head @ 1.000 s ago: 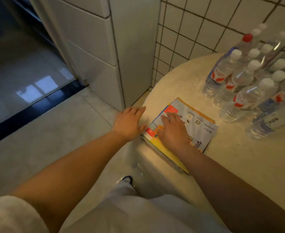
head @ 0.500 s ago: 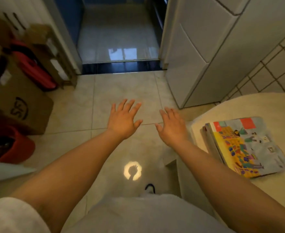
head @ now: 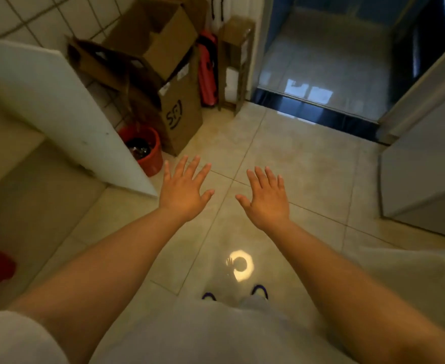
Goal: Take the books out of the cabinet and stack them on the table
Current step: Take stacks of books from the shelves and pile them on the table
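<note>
both hands, left (head: 183,191) and right (head: 267,199), spread wide and empty above the tiled floor (head: 294,158).

The tabletop (head: 426,261) is cut off at the right edge. A white panel (head: 58,101) hides part of the red bucket (head: 147,153), whose dark contents blur.

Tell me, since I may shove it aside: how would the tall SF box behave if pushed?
The SF box stands tall and narrow, so a high push would likely tip it. It's cardboard, probably light. Another open box rests on top and might slide off.
</note>
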